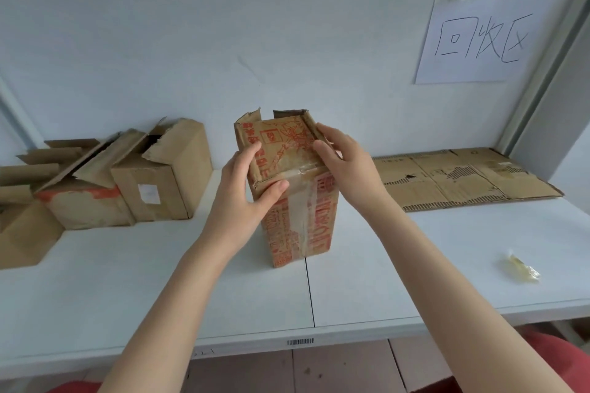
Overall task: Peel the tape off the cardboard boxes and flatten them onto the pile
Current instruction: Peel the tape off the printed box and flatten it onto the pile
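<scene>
Cardboard box (322, 217) upright, gripped at top-left by left hand (242, 191), thumb on tape (303, 198); top-right edge pinched by right hand (348, 163). Table (415, 265) surface rt of right wrist, up to flattened pile (463, 179). Box's left face hidden behind left palm.

Centre frame: tall cardboard box (297, 188) with red print, upright on the white bench (159, 281). My left hand (245, 188) grips its near top-left corner, with the thumb on the front face touching the clear tape (301, 201) that runs over the top edge and down the front. My right hand (344, 163) holds the top's right edge, thumb on the top face. Far top flaps are torn and standing up. Left of frame: cluster of open boxes (127, 182) with ragged flaps. Right of frame: flattened cardboard (459, 179) lying by the wall. Lower right: crumpled tape wad (520, 269) on the bench. Upper right: handwritten paper sign (479, 41) taped up.
</scene>
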